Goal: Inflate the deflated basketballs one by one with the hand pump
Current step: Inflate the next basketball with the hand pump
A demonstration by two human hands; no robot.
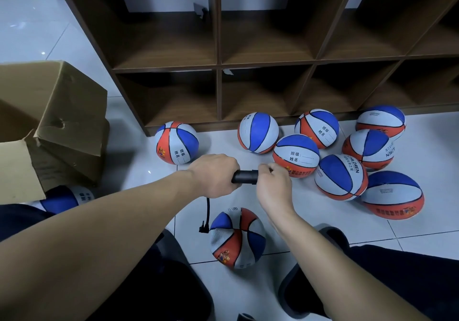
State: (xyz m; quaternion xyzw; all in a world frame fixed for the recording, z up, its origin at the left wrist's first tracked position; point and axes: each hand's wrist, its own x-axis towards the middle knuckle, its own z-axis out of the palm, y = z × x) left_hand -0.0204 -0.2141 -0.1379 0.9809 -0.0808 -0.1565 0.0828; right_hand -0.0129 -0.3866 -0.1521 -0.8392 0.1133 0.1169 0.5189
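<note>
Our left hand [213, 174] is wrapped tight around one end of the black hand pump [244, 177], and our right hand [273, 184] holds the other end, with its fingers curled around what we think is the handle. The pump lies sideways in the air between our hands, above the floor [310, 221]. A thin black hose [207, 212] hangs down from it, and its tip sits right by the top left side of the soft, dented ball [237, 237] between our feet. We cannot tell if the needle is inside the ball's little hole.

To do this well, we should check that the needle is all the way in first. Then we keep the left hand steady and slide the handle out and in with long, even pushes. We should not tug the hose, or the tip may slip out. The ball may roll, so our feet can keep it in place.

Seven round balls [341, 176] sit in a bunch by the brown shelf [217, 67], and one more ball [176, 143] sits apart to the left. Another blue ball [65, 197] peeks out by the cardboard box [62, 112].
</note>
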